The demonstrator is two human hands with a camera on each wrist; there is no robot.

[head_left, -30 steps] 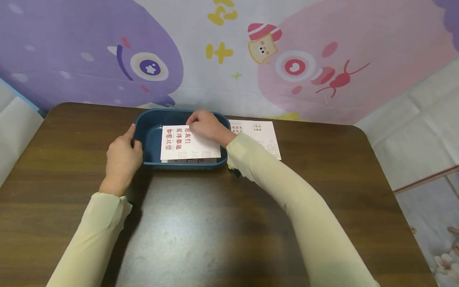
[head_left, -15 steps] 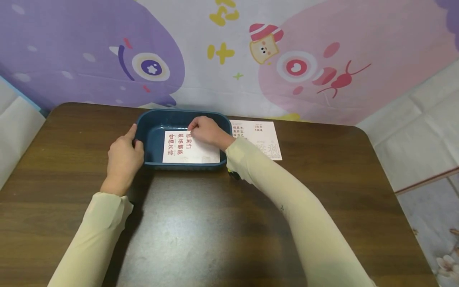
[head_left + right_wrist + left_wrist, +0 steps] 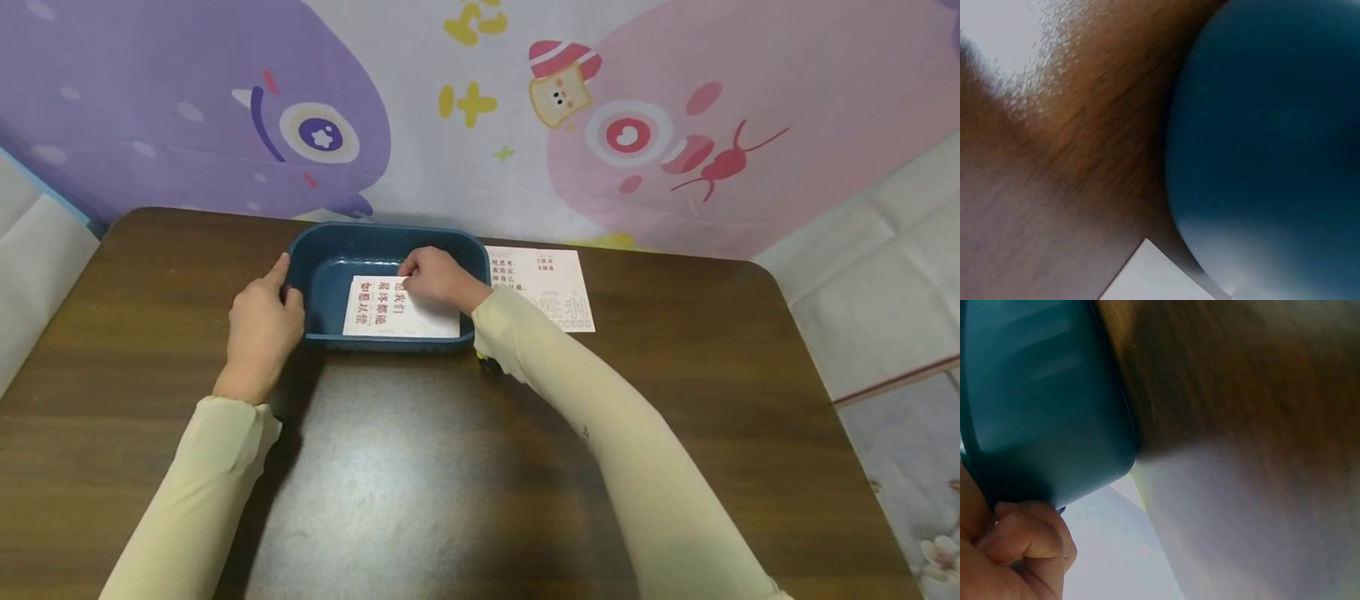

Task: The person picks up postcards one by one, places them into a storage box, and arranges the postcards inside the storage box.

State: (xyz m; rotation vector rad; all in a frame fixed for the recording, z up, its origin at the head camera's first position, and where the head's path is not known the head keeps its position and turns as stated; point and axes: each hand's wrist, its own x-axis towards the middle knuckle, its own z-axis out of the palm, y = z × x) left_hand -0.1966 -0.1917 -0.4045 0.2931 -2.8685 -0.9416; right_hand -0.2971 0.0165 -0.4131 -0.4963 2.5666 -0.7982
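Note:
A dark blue, rounded rectangular plastic bin (image 3: 330, 283) stands near the table's back edge. My left hand (image 3: 262, 325) holds its left end, with curled fingers (image 3: 1029, 531) against the wall in the left wrist view. Inside the bin, my right hand (image 3: 438, 277) pinches the upper edge of a white card (image 3: 367, 312) printed with red Chinese characters. The card lies low in the bin's right part, its front edge close to the near wall. In the right wrist view the bin's outer wall (image 3: 1260, 137) fills the right side; the right fingers are hidden there.
More white printed cards (image 3: 570, 292) lie on the brown wooden table (image 3: 675, 350) just right of the bin. One card's corner (image 3: 1154, 275) shows beside the bin in the right wrist view. Behind the table hangs a cartoon-printed cloth (image 3: 465, 167).
My right hand has lowered the card into the bin, covering the lettering that showed beneath it a second ago. The left hand keeps its place on the bin's left end.

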